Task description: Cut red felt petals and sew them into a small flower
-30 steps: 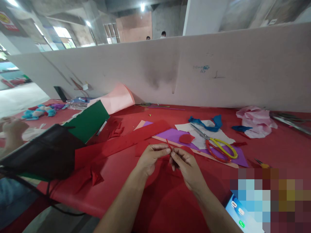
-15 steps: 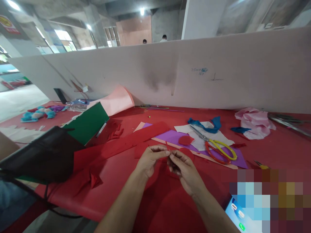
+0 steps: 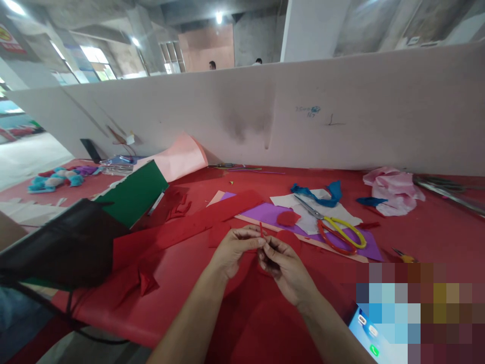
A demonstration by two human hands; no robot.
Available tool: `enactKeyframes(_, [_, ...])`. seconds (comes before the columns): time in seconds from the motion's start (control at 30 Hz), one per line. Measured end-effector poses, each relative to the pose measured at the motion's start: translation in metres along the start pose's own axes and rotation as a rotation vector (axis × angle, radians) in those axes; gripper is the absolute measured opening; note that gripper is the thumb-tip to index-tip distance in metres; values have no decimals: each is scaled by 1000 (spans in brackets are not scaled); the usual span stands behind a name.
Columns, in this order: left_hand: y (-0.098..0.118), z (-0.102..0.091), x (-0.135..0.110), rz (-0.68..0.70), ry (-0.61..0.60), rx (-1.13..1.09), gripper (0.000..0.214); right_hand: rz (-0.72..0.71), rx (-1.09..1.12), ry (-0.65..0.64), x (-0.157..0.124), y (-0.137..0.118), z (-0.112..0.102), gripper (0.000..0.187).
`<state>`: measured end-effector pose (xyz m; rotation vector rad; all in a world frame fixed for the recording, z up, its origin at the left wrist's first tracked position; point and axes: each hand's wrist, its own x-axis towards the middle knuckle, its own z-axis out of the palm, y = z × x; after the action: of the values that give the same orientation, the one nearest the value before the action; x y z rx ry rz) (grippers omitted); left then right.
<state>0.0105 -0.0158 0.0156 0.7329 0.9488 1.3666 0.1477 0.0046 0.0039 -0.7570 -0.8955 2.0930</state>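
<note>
My left grip (image 3: 237, 246), right grip (image 3: 285, 267): both pinching red strip (image 3: 261, 230) | since a second ago: grips nearer together, less strip above them.

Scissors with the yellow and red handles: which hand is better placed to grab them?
Probably the right hand: the scissors lie to its right, nearer it than the left hand, which would have to cross over. Both pinch a thin red strip.

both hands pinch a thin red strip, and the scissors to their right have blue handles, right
No: the head view shows the scissors with yellow and red handles. Left hand and right hand do pinch the thin red strip, scissors to their right.
</note>
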Motion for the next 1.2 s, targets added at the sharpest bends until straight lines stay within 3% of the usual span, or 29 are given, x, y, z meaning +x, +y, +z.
enactKeyframes(0.2, [3, 0, -2, 0, -36, -20, 11, -11, -18, -76, -2, -1, 2, 18])
enactKeyframes(0.3, [5, -7, -1, -35, -13, -169, 14, 5, -55, -62, -1, -5, -1, 19])
enactKeyframes(0.37, [6, -12, 1, -64, 57, -309, 16, -59, -76, 56, 1, -12, -6, 20])
enactKeyframes(0.43, [7, -17, 4, -112, 118, -386, 15, -199, -55, 260, 3, -22, -14, 21])
enactKeyframes(0.57, [3, -17, 6, -267, 156, -327, 7, -406, -38, 588, 11, -37, -35, 20])
enactKeyframes(0.63, [-2, -13, 6, -339, 147, -266, 6, -455, -219, 644, 16, -38, -47, 19])
enactKeyframes(0.8, [-8, -4, 5, -378, 109, -177, 11, -433, -1134, 586, 21, -36, -66, 17])
enactKeyframes(0.87, [-8, -3, 4, -365, 102, -158, 14, -426, -1278, 602, 20, -35, -64, 19])
enactKeyframes(0.93, [-7, -3, 4, -358, 102, -136, 16, -454, -1224, 571, 19, -33, -58, 19])
enactKeyframes(1.0, [-7, -2, 5, -355, 112, -111, 17, -433, -1012, 472, 18, -29, -49, 21])
enactKeyframes(1.13, [-10, -1, 5, -332, 106, -81, 20, -195, -505, 212, 15, -20, -31, 26])
enactKeyframes(1.2, [-12, 0, 6, -323, 98, -80, 22, -131, -371, 126, 13, -17, -25, 25])
